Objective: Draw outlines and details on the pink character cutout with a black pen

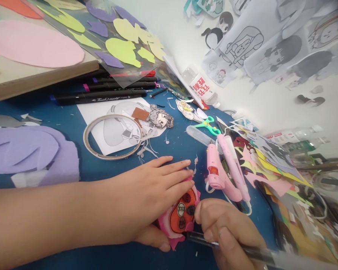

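Note:
My left hand (160,187) lies flat with fingers stretched out over a pink and orange felt piece (176,221), pressing it against the blue table. On the piece's orange part are several small dark and pale ovals; the rest of it is hidden under my palm. My right hand (228,228) is closed around a black marker pen (199,238). The pen's tip touches or nearly touches the lower edge of the orange part. Just beyond my right hand lies a pink glue gun (216,168).
A tape ring (87,144) lies on printed paper (98,112). Black markers (101,96) rest behind it. Lilac felt (64,157) is at left, green-handled scissors (211,125) beyond the glue gun. Coloured scraps (270,161) pile up at right. A plastic bottle (199,86) stands by the wall.

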Demonstrator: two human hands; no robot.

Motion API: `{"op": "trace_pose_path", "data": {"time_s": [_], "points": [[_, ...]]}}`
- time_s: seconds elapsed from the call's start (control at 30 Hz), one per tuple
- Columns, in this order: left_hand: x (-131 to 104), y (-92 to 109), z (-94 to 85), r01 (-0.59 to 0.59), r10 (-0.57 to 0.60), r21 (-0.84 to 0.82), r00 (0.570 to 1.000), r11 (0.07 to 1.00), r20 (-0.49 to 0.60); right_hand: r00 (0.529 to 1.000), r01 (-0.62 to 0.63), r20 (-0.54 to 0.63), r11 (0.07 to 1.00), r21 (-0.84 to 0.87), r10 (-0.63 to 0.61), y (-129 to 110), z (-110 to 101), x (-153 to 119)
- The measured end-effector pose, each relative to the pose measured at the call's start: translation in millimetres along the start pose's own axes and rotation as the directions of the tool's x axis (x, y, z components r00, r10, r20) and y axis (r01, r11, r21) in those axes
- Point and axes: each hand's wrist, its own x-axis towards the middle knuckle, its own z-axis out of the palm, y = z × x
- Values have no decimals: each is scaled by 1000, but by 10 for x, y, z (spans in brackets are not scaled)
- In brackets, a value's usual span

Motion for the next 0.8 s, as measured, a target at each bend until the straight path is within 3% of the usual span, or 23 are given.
{"op": "trace_pose_path", "data": {"time_s": [0.2,0.37,0.57,0.7,0.8], "points": [[12,45,-93,36,-37,8,994,999,99,1000,10,21,1000,-15,-9,14,6,32],[13,61,-122,35,-35,1,994,999,100,1000,12,18,999,-50,-11,4,18,54],[-31,-19,80,5,-7,-37,999,999,-42,976,80,-199,997,-18,-82,23,4,43],[-72,-35,219,-8,11,16,979,1000,-202,967,100,-237,995,26,-91,14,-81,37],[-119,-14,238,16,-4,53,974,998,-228,955,140,-267,990,15,-131,-21,-163,46]]}}
